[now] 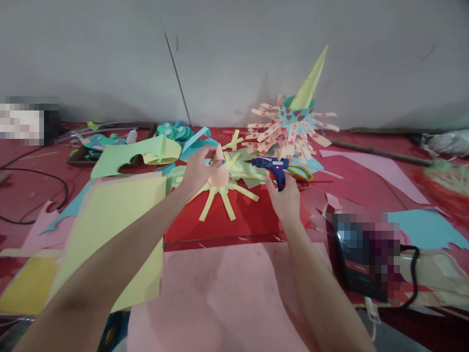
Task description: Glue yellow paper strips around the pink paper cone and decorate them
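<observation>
My left hand [201, 168] is closed round the upper part of a pale pink paper cone [220, 175], fingertips near its point. Yellow paper strips [227, 204] spread outward from the cone's base like rays. In my right hand [286, 195] is the handle of a blue glue gun [271, 165]; its nozzle points left toward the cone, a short way off, and a small red light shows on its body. Yellow-handled scissors [301, 171] lie just behind the glue gun. Beneath the strips lies a red sheet [190, 220].
A finished-looking paper figure [296, 115] with a tall yellow cone stands at the back. Yellow sheets [120, 220] lie left, a pink sheet [220, 293] in front. A phone-like black device [357, 259] with a cable is at right, a tray [75, 159] at back left.
</observation>
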A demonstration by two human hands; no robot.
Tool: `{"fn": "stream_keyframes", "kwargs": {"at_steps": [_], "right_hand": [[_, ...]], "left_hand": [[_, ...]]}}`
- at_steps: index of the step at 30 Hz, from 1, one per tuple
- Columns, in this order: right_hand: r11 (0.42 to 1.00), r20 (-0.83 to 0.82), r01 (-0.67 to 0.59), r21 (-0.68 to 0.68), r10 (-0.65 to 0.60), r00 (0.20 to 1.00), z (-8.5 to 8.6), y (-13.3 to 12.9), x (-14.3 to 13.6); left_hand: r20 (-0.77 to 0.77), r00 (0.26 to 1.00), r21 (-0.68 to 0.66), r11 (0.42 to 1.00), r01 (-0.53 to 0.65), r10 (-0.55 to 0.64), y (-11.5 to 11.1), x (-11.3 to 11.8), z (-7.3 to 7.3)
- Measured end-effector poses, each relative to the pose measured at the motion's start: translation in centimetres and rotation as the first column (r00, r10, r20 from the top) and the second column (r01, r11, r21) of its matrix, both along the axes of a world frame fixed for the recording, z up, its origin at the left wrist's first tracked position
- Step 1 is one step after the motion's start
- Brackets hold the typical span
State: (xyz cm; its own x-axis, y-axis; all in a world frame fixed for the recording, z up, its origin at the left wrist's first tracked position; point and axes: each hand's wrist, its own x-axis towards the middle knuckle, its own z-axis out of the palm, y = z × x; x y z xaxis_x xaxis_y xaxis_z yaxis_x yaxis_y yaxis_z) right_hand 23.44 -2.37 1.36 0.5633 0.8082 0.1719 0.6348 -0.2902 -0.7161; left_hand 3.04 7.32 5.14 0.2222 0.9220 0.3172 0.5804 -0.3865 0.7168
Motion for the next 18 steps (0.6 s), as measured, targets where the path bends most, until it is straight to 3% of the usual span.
{"fn": "stream_keyframes", "kwargs": {"at_steps": [4, 10, 14, 18], "right_hand": [[0.996, 0.026, -0.048, -0.078, 0.05, 0.998, -0.3, -0.1, -0.3], [0.985, 0.058, -0.09, -0.146, 0.099, 0.993, -0.2, -0.5, -1.2], [0.978, 0.094, -0.085, -0.191, 0.105, 0.99, -0.2, -0.5, -1.7], [0.966, 0.15, -0.098, -0.239, 0.136, 0.979, -0.5, -0.4, -1.9]], "left_hand": [[0.048, 0.999, 0.018, 1.0, 0.02, -0.021, 0.2, -0.7, -0.7], [0.061, 0.992, 0.257, 0.959, -0.122, 0.11, -2.4, -2.4, -1.4], [0.042, 0.997, 0.173, 0.982, -0.071, 0.064, -4.2, -2.8, -3.5], [-0.039, 0.999, 0.069, 0.997, 0.023, -0.02, -4.5, -2.8, -5.2]]}}
